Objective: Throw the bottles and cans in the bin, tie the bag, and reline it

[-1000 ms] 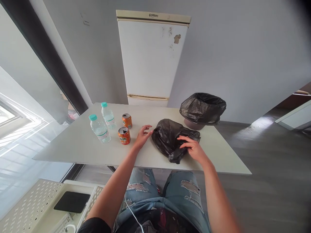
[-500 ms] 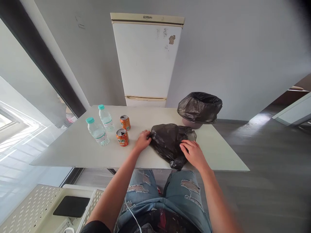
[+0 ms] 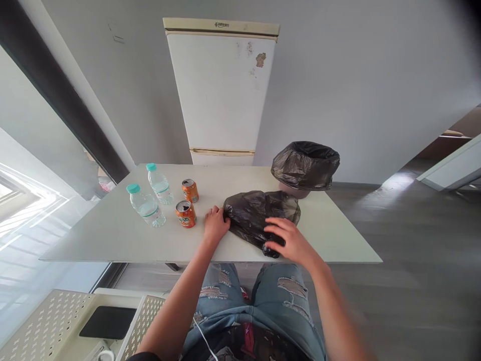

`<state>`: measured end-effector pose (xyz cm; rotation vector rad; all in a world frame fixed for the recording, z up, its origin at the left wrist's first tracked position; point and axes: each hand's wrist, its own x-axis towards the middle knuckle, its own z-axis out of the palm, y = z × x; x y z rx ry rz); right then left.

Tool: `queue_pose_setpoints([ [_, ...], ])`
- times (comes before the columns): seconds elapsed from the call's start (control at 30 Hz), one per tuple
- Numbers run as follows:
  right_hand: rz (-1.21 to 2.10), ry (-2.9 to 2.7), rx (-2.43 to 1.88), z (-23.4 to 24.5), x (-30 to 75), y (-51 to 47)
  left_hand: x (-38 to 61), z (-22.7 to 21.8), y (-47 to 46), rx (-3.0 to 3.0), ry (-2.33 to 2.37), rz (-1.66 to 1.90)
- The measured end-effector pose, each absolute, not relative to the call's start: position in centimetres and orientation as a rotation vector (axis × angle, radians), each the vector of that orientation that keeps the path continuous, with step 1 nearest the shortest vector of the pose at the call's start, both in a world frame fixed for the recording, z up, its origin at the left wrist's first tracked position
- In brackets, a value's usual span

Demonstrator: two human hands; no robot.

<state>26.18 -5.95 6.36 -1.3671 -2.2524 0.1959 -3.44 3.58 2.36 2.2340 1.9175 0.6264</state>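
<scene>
A black plastic bag lies crumpled and partly flattened near the table's front edge. My left hand is closed on its left corner, with the thumb against the plastic. Over the bag's right part is my right hand, its fingers spread and holding nothing; whether the fingertips touch the plastic I cannot tell. Behind the bag, to the right, stands a bin lined with another black bag folded over its rim. Two orange drink cans, a front can and a back can, stand left of my left hand.
Left of the cans stand two clear bottles with teal caps, a nearer bottle and a farther bottle. The white table backs toward a white fridge. At lower left is a cart with a black flat object.
My right hand has shifted left over the bag and its fingers have spread. The bag's lower end has drawn back from the table's edge. The view has swung slightly right.
</scene>
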Motion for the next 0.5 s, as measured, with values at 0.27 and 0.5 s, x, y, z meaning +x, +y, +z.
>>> queue_pose_setpoints([
  [0.27,0.159,-2.141,-1.49,4.1,33.9,-7.6,-5.9,2.0,0.5,2.139,2.064,0.593],
  [0.5,-0.06,-1.662,-1.538,4.8,30.3,-7.4,-4.7,5.4,-2.6,2.014,1.83,1.18],
])
